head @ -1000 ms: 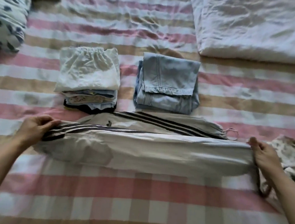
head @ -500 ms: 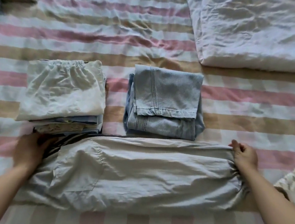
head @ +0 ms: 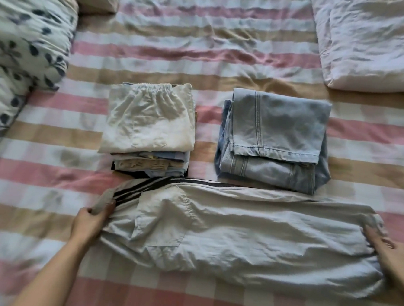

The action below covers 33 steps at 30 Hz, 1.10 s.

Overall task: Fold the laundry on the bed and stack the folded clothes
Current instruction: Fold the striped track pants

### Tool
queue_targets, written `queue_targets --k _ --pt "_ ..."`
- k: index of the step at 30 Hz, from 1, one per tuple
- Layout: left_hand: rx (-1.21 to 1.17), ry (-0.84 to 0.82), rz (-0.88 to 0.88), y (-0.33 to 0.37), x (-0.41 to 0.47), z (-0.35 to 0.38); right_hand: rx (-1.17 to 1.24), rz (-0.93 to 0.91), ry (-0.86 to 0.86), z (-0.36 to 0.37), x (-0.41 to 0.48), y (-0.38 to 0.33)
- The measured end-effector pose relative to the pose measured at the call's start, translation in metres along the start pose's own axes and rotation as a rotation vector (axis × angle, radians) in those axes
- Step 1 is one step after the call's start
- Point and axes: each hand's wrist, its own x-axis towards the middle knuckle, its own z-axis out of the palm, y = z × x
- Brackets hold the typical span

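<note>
Grey trousers with dark side stripes (head: 238,233) lie folded lengthwise across the striped bed sheet (head: 204,44), in front of me. My left hand (head: 89,221) grips their left end, fingers curled round the fabric. At the right end my right hand (head: 391,254) rests on the bunched fabric; its fingers look straight, though part of the hand is cut off by the frame edge. Behind the trousers stand two stacks: folded clothes topped by a white garment (head: 150,122) on the left, and folded light-blue jeans (head: 274,139) on the right.
A blue-leaf patterned pillow or duvet (head: 23,42) fills the left side. A folded white duvet (head: 379,41) lies at the back right. Bare striped sheet shows behind the stacks and along the near edge.
The trousers were folded over away from me, hiding most of the striped side. Both hands then slid back to the ends. The view shifted right, and the patterned garment at the right is out of view.
</note>
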Motion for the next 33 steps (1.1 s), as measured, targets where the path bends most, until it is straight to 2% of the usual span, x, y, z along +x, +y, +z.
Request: queue_targets --k 4,8,10,12,16,19,21,23,24,26,29,30,33 --pt "0.029 0.010 0.070 -0.007 -0.017 -0.004 -0.082 -0.115 -0.003 -0.013 -0.017 -0.007" --pt "0.093 0.163 0.172 -0.032 -0.048 -0.025 -0.135 -0.225 0.138 -0.032 -0.054 0.007" --pt "0.104 0.225 0.193 -0.049 -0.069 -0.033 -0.137 -0.258 0.154 -0.037 -0.076 0.025" --pt "0.084 0.224 0.198 -0.069 -0.086 -0.033 -0.144 -0.222 0.142 -0.035 -0.095 0.049" --pt "0.137 0.105 0.139 -0.103 -0.102 -0.020 -0.180 -0.107 0.066 -0.019 -0.111 0.089" --pt "0.264 0.162 0.164 -0.107 -0.104 -0.024 -0.312 -0.067 0.061 -0.017 -0.113 0.085" --pt "0.265 0.188 0.234 -0.103 -0.103 -0.032 -0.447 -0.201 0.180 -0.015 -0.121 0.068" --pt "0.157 0.128 0.233 -0.102 -0.106 -0.037 -0.466 -0.532 0.265 0.002 -0.151 0.030" --pt "0.108 0.101 0.204 -0.104 -0.108 -0.041 -0.417 -0.687 0.227 0.019 -0.172 0.006" --pt "0.042 0.082 0.120 -0.109 -0.112 -0.042 -0.263 -0.903 0.000 0.060 -0.218 -0.047" --pt "-0.035 0.072 0.054 -0.124 -0.113 -0.048 -0.169 -1.044 -0.403 0.139 -0.276 -0.115" --pt "-0.055 0.052 0.052 -0.127 -0.112 -0.048 -0.178 -1.068 -0.489 0.163 -0.289 -0.135" --pt "-0.119 -0.018 0.053 -0.136 -0.106 -0.049 -0.295 -1.152 -0.530 0.231 -0.312 -0.185"
